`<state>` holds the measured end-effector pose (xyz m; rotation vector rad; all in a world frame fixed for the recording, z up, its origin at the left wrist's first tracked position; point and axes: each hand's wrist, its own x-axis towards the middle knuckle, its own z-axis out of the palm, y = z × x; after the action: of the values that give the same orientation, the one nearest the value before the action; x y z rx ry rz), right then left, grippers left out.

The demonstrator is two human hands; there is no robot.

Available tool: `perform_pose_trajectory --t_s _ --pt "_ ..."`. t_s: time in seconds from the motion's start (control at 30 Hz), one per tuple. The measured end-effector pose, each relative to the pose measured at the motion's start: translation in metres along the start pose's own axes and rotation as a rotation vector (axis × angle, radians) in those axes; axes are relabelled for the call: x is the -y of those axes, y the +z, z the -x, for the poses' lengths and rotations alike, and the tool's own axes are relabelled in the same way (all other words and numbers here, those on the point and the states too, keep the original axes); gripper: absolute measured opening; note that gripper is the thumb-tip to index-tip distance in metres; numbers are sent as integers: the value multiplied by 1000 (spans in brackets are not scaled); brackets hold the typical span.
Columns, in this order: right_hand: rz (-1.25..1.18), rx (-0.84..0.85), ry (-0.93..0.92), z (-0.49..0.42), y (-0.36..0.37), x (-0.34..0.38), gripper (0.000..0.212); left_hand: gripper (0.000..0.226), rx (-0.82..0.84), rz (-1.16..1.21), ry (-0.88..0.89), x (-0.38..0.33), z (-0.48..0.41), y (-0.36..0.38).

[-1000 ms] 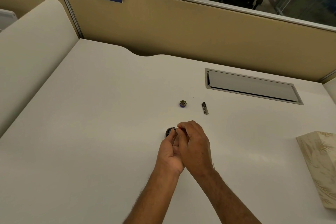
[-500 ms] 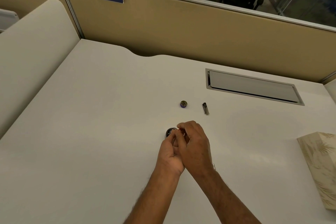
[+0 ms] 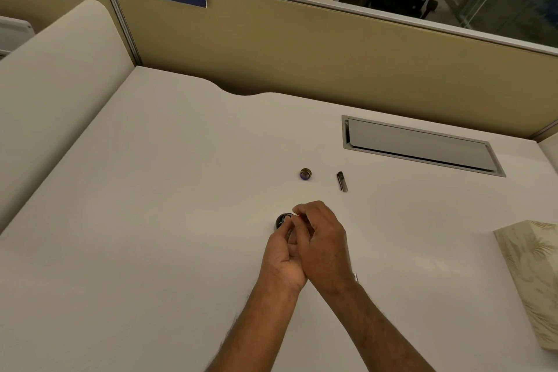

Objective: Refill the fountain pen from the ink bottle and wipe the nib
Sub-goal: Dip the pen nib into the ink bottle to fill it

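My left hand and right hand sit pressed together low on the bench, just as they did a second ago; only the fingertips have shuffled a little. Level with them, far right, waits the tissue box. My right fingers are curled tight and pinch what I take for the fountain pen, of which only a red speck shows. My left fingers bend in at the mouth of the ink bottle; whether they grip it or the pen I cannot tell. So little movement suggests the pen is drawing ink, with the wipe yet to come. Beyond lie the bottle cap and, right of it, the pen cap, both off
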<state>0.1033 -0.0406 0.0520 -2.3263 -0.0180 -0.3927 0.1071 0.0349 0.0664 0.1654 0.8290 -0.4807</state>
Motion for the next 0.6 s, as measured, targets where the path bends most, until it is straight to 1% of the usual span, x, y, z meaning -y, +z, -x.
perform_pose_trajectory --t_s 0.13,0.33,0.5,0.6 --pt "4 7 -1 1 -1 1 20 25 -7 0 8 0 -2 -2" --pt "21 8 2 -1 1 -1 14 26 -1 -23 12 0 1 1" --pt "29 25 -3 -2 1 2 18 25 -4 1 8 0 -3 -1" --pt "30 45 -18 -3 0 3 15 25 3 13 11 0 -1 0"
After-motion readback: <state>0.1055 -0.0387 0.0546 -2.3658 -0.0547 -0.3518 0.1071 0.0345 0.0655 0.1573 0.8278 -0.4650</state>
